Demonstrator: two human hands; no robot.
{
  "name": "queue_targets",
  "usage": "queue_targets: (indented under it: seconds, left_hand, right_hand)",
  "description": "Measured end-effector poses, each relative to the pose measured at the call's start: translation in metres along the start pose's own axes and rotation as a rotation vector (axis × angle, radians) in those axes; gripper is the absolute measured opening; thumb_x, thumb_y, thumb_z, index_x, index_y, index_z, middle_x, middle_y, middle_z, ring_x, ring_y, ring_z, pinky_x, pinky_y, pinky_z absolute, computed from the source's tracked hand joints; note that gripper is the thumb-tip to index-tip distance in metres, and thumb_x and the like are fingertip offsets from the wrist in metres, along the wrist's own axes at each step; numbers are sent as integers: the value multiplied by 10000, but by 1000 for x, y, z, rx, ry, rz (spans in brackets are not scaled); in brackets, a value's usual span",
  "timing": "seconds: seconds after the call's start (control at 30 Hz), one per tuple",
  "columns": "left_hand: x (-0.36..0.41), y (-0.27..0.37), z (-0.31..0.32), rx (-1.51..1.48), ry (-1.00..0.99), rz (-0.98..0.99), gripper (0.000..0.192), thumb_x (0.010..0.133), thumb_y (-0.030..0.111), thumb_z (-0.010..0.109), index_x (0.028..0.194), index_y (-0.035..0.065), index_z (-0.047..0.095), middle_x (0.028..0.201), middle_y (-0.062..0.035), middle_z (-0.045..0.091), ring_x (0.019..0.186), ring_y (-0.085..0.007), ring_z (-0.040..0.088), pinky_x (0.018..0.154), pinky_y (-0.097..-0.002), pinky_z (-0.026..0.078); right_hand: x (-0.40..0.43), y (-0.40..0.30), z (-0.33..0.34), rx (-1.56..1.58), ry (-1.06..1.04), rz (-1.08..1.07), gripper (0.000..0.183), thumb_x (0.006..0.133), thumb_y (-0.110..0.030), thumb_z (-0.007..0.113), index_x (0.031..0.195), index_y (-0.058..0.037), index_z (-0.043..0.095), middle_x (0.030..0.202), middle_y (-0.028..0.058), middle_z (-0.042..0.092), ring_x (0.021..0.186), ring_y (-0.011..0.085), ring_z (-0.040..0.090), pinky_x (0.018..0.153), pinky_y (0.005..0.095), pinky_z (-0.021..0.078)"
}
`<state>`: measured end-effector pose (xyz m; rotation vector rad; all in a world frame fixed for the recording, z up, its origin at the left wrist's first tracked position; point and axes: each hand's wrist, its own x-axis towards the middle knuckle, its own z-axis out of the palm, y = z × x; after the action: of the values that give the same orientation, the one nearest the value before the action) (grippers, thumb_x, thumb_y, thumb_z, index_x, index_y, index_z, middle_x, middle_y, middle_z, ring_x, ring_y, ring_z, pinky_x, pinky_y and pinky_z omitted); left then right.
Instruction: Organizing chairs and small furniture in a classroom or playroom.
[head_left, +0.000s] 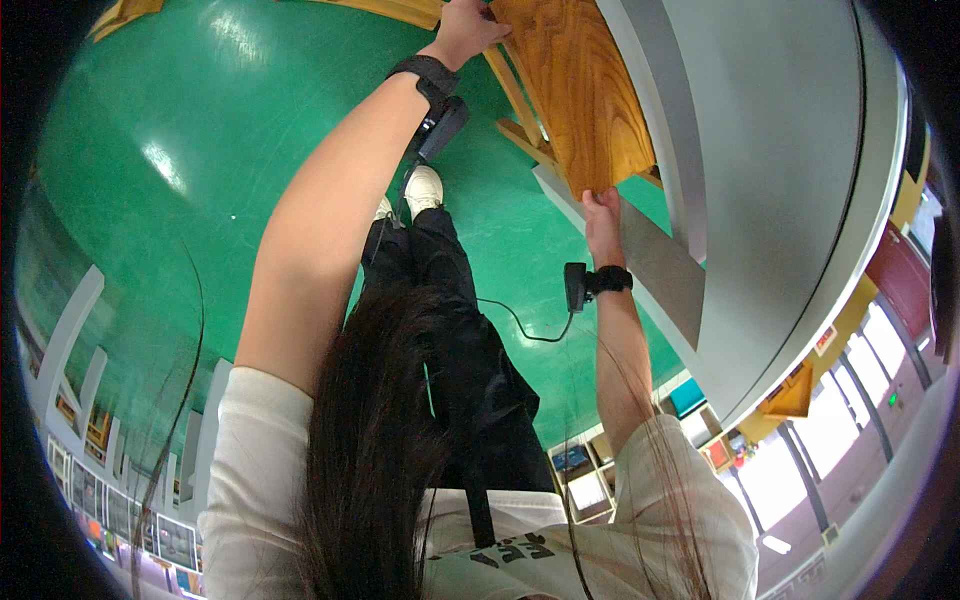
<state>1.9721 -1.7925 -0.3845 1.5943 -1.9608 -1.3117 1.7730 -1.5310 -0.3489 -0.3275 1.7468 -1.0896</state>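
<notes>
A varnished wooden seat or board (581, 90) with visible grain lies at the upper middle right, with wooden bars (517, 97) beside and below it. My left hand (470, 31) reaches to its far left side and grips there; the fingers are partly cut off by the picture's top edge. At the board's near end, my right hand (602, 217) holds the edge with its fingertips. Both wrists wear black straps with small black devices, and a cable runs from the right one (575, 286).
A large grey table (772, 150) with grey supports (660, 262) stands close on my right. More curved wooden furniture (375, 7) is at the top. My white shoes (424, 187) stand on the green floor (187, 150). Shelves (589, 480) are behind at the lower right.
</notes>
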Motion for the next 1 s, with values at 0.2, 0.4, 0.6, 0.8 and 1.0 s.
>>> queue_targets:
  seconds: [0.2,0.4,0.6,0.8,1.0]
  left_hand:
    - [4,24,7,-210,40,-38,235,615,168,578,743,-25,538,609,-119,538,533,-188,519,456,-289,404]
    - [-3,39,-10,-318,-37,-161,217,559,109,594,650,-68,509,588,-132,529,517,-198,517,454,-298,395]
    - [0,32,-2,-554,65,-290,286,561,104,613,747,-82,502,663,-141,541,536,-188,522,457,-287,409]
    - [-5,44,-10,-381,65,-260,316,581,75,611,810,-95,474,669,-108,533,633,-186,524,493,-305,414]
    - [-15,60,-29,-630,-20,-404,266,638,9,536,880,-79,470,791,-133,520,671,-186,500,558,-274,407]
  right_hand:
    - [-3,-7,6,70,110,46,202,655,56,467,828,-20,397,885,43,424,798,136,411,716,225,316]
    - [0,-5,2,90,87,22,252,644,69,460,872,-19,400,900,38,424,816,137,411,738,233,311]
    - [0,-13,8,110,4,-25,332,641,85,441,953,-18,394,999,55,414,899,144,402,769,237,305]
    - [0,-20,9,83,-29,-44,368,652,71,442,1004,-11,373,1026,55,406,915,146,398,781,235,301]
    - [-2,-23,10,72,11,26,392,678,52,428,1050,-12,322,1080,61,359,996,164,339,836,263,252]
